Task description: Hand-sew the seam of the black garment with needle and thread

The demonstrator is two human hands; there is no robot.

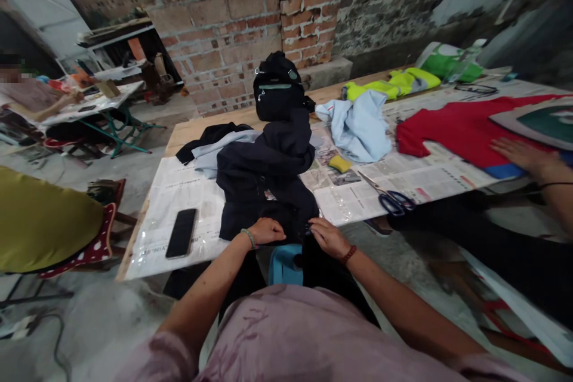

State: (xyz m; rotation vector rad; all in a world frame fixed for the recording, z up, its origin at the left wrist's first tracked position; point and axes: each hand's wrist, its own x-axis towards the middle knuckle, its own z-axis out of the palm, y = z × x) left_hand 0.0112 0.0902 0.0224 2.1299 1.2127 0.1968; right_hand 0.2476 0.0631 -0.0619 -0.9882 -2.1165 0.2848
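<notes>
A dark navy garment (250, 197) lies bunched at the near edge of the table, its far part heaped in folds. My left hand (267, 230), with a beaded bracelet at the wrist, has its fingers curled on the garment's near edge. At the garment's right near corner, my right hand (330, 239) pinches the dark cloth; its fingertips are partly hidden. Below the table edge, a blue item (286, 264) shows between my legs. Left of the garment, a black phone (181, 233) lies flat on the newspaper.
Scissors (389, 196), a yellow sponge (340, 163) and a light blue cloth (358, 125) lie to the right. A black backpack (278, 88) stands behind the garment. At far right, a co-worker's hand (521, 154) rests on a red garment (461, 128) near an iron (537, 120).
</notes>
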